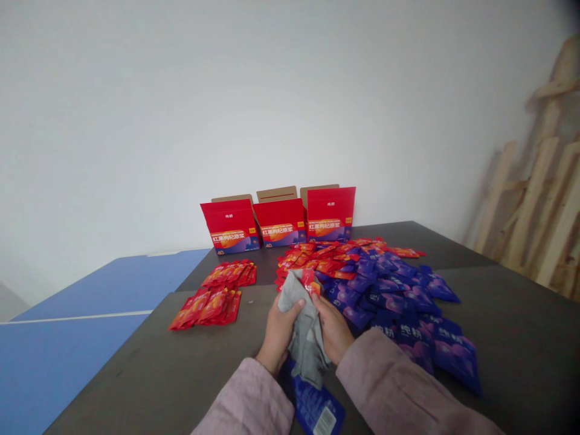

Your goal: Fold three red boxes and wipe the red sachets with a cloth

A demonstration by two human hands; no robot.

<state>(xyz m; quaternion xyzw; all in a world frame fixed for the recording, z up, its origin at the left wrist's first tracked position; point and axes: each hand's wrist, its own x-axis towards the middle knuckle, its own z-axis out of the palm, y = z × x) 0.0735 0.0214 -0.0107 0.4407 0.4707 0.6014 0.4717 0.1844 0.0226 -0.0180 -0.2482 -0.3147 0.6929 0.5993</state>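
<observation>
My left hand (pixel 277 333) and my right hand (pixel 332 327) both grip a crumpled grey cloth (pixel 302 326) above the dark table (pixel 498 344). A red sachet (pixel 310 284) shows at the cloth's upper end by my right fingers, partly wrapped in it. Below my wrists lies a blue sachet with a barcode (pixel 313 402), its upper part hidden by the cloth. Ahead of my hands spreads a heap of red sachets (pixel 321 260), running into a heap of blue-purple sachets (pixel 389 296). Two rows of red sachets (pixel 212 296) lie to the left.
Several open red cartons (pixel 280 222) stand in a row at the table's far edge against the white wall. A blue table (pixel 77 290) adjoins on the left. Wooden planks (pixel 539 181) lean against the wall at the right.
</observation>
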